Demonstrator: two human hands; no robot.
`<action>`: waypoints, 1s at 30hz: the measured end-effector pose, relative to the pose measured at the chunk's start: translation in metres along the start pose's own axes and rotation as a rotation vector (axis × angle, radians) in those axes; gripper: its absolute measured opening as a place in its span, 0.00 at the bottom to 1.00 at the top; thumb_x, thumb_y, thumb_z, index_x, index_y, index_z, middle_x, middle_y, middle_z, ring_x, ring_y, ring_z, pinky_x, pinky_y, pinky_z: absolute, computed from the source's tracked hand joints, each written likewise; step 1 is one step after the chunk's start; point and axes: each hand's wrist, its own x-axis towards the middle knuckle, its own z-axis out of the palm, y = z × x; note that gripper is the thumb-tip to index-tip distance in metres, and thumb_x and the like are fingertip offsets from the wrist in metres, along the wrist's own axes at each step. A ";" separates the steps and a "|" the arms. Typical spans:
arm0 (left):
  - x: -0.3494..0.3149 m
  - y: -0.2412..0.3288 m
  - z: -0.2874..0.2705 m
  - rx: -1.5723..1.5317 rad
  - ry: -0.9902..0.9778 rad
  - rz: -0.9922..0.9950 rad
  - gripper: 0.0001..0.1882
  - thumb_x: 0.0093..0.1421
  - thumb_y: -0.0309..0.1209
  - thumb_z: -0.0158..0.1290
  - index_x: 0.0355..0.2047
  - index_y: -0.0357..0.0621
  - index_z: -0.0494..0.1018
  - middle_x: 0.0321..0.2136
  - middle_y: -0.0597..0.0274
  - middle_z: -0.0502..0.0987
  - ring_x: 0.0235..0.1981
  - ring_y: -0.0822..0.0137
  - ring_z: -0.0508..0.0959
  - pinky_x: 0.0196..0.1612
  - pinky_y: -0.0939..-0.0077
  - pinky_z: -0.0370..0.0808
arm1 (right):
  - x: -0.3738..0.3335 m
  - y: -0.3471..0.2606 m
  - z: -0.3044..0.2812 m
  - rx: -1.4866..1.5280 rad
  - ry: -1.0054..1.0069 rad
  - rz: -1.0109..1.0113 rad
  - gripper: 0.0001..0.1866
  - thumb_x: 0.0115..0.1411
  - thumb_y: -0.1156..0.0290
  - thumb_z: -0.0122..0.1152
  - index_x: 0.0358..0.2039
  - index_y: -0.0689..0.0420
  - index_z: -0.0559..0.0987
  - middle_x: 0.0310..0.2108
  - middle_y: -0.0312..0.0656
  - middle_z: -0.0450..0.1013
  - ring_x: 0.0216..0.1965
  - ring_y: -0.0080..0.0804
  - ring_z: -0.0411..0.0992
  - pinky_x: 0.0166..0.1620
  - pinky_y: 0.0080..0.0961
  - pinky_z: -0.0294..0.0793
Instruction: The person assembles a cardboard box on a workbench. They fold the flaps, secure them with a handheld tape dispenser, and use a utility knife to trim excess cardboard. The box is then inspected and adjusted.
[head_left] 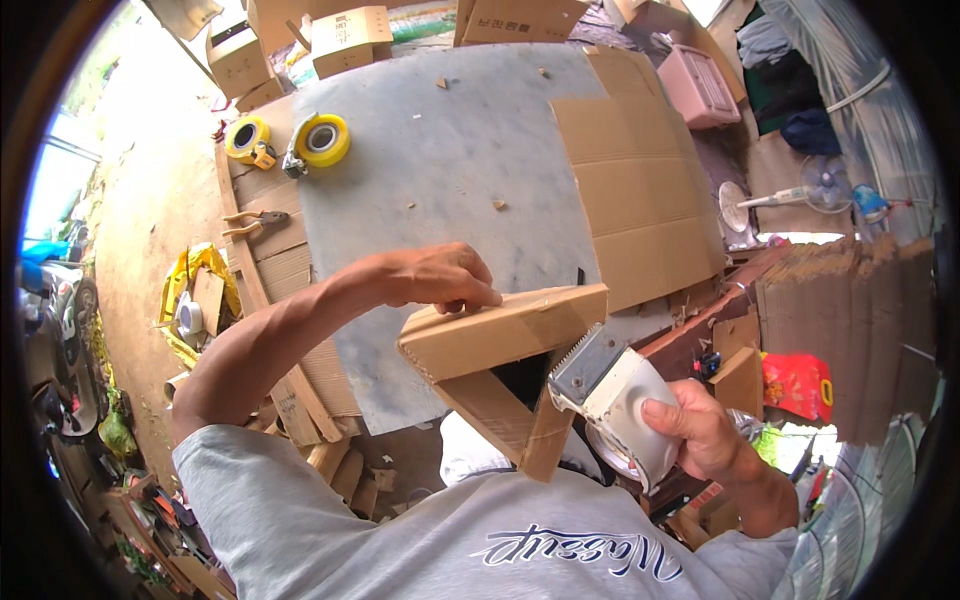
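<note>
A folded piece of brown cardboard (pixel 500 335), shaped like a triangular frame with a dark gap in its middle, stands in front of my body at the table's near edge. My left hand (pixel 450 277) is closed, with curled fingers pressed on the cardboard's upper edge. In my right hand (pixel 692 430) is a white tape dispenser (pixel 628 405) with a grey, toothed metal cutting edge. That edge sits close against the cardboard's right corner; whether they touch I cannot tell. Tape inside the dispenser is mostly hidden.
On the grey tabletop (pixel 440 150) lie a yellow tape roll in a dispenser (pixel 322 140) and flat cardboard (pixel 640 190). Left of these are another yellow tape roll (pixel 246 138) and pliers (pixel 255 222). Boxes (pixel 350 42) stand behind; a pink container (pixel 697 87) and a fan (pixel 735 205) are at right.
</note>
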 end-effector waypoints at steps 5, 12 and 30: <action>-0.007 0.020 -0.001 0.329 0.032 -0.056 0.24 0.59 0.46 0.56 0.24 0.31 0.78 0.21 0.57 0.74 0.25 0.66 0.71 0.31 0.62 0.70 | -0.005 0.007 -0.001 -0.005 0.059 0.017 0.23 0.69 0.61 0.59 0.54 0.69 0.76 0.44 0.45 0.80 0.41 0.28 0.79 0.45 0.25 0.79; -0.011 0.021 -0.008 0.342 0.459 0.522 0.19 0.66 0.42 0.54 0.47 0.38 0.77 0.39 0.47 0.83 0.41 0.53 0.82 0.46 0.58 0.78 | 0.011 0.020 -0.012 -0.005 0.029 -0.134 0.26 0.66 0.58 0.59 0.50 0.72 0.76 0.42 0.51 0.80 0.41 0.40 0.81 0.46 0.40 0.83; -0.087 0.075 0.152 0.831 0.925 0.226 0.46 0.56 0.52 0.60 0.61 0.24 0.62 0.62 0.31 0.66 0.67 0.38 0.63 0.68 0.41 0.56 | 0.050 0.032 -0.033 -0.080 -0.158 -0.344 0.24 0.69 0.50 0.54 0.48 0.61 0.78 0.38 0.46 0.81 0.34 0.41 0.80 0.35 0.45 0.83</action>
